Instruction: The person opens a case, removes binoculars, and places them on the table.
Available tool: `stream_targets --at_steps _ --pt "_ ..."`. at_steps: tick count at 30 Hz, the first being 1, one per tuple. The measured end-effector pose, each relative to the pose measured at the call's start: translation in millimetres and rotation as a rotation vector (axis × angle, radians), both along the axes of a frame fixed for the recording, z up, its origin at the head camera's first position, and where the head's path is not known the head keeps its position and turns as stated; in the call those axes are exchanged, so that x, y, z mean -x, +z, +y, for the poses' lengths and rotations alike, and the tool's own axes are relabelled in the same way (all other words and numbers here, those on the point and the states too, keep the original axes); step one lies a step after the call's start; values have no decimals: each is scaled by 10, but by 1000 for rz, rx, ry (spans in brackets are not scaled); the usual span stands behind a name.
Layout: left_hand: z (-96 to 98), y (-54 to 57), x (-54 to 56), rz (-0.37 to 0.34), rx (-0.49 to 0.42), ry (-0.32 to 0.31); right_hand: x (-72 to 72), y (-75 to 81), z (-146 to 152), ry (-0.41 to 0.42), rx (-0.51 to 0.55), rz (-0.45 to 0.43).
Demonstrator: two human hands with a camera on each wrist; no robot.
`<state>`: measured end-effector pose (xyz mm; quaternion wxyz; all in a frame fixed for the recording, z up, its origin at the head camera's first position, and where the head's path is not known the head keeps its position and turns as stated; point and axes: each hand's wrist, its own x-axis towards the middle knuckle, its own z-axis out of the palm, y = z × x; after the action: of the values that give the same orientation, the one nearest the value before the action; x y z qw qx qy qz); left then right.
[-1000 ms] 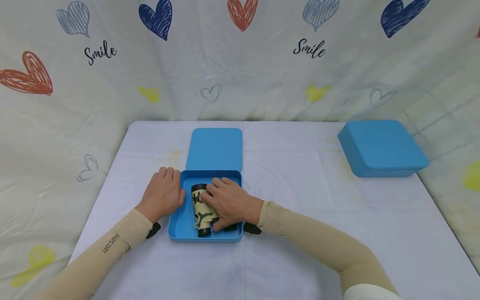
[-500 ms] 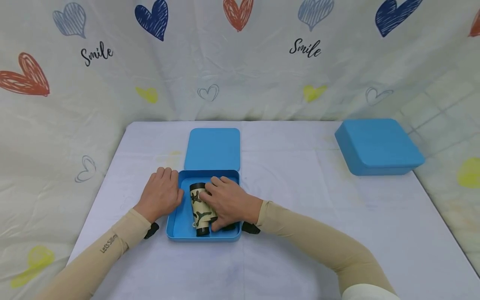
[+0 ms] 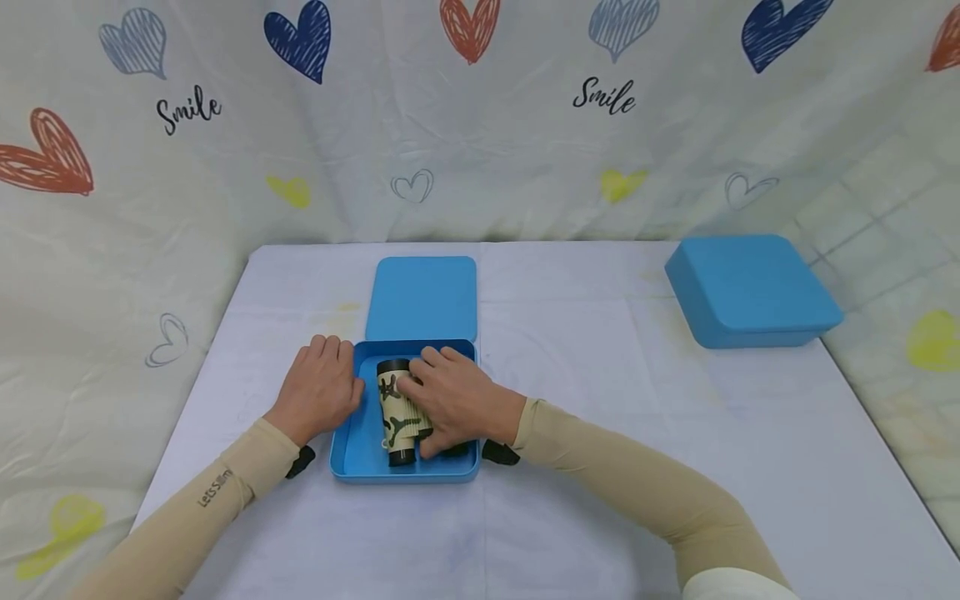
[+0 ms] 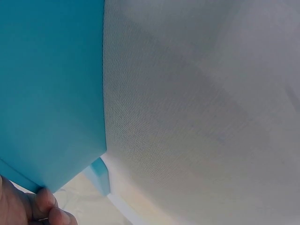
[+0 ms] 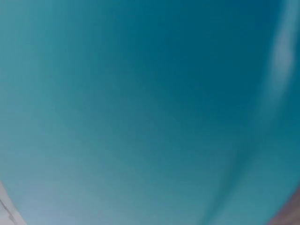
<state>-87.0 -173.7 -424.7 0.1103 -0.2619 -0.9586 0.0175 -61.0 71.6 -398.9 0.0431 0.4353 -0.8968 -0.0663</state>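
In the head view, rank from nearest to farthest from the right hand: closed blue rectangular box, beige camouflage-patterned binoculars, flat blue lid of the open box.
1. Beige camouflage-patterned binoculars: gripped by the right hand.
2. Flat blue lid: just beyond the open box.
3. Closed blue rectangular box: far right.

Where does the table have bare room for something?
White cloth is bare between the open box and the other box, and in front of the open box. Crowded: inside the open box, binoculars under the right hand; the left hand holding it.
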Motion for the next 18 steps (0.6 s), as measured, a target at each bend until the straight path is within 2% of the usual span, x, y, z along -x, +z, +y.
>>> stream_targets --at_steps 6,18 --pt "20 22 -6 -21 6 10 7 46 12 -11 8 10" --pt "11 3 -1 -5 18 -3 -11 110 37 -21 35 3"
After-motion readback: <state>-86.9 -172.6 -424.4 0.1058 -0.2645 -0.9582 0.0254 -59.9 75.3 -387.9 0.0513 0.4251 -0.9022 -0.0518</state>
